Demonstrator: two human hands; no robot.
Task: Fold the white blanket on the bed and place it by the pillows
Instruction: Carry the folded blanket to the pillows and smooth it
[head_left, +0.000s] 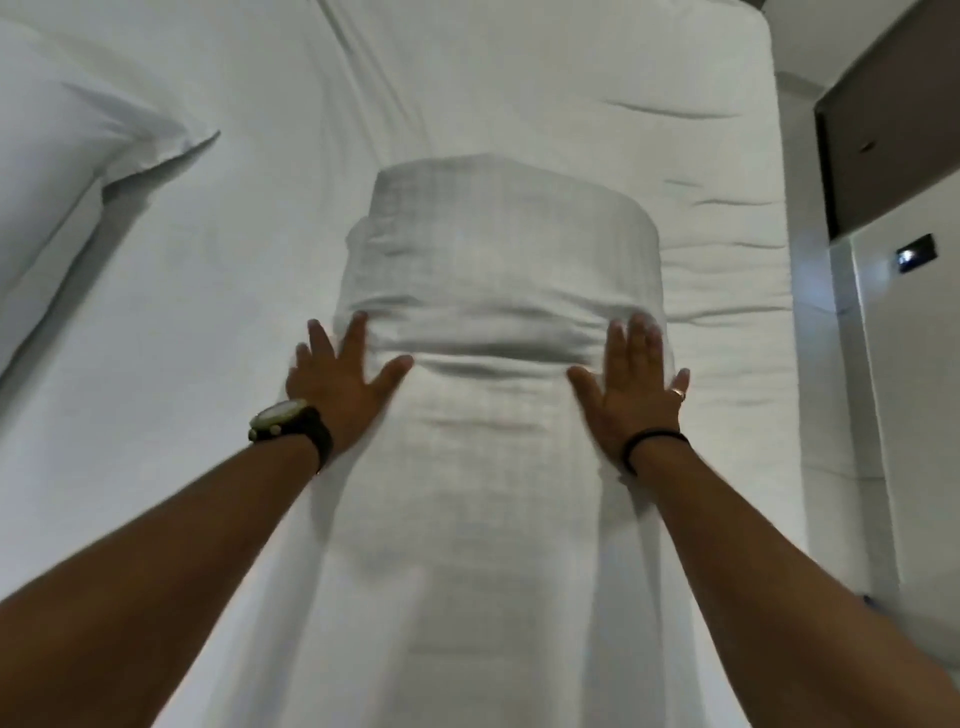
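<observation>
Both hands flat on the half-folded blanket, mid-frame

Left hand (340, 376) and right hand (636, 384) lie palms down, fingers spread and straight, pressing the long sides of the white blanket (498, 291), gripping nothing. It's a soft, waffle-textured strip running up the center of the bed (519, 78), bunching into a ridge between the hands. Looks light and floppy, so I'd grab the corners. Puffy pillow (62, 156) sits upper left, well apart.

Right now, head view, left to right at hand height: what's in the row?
pillow → watch → left hand → white blanket → right hand → mattress edge → wall switch
</observation>
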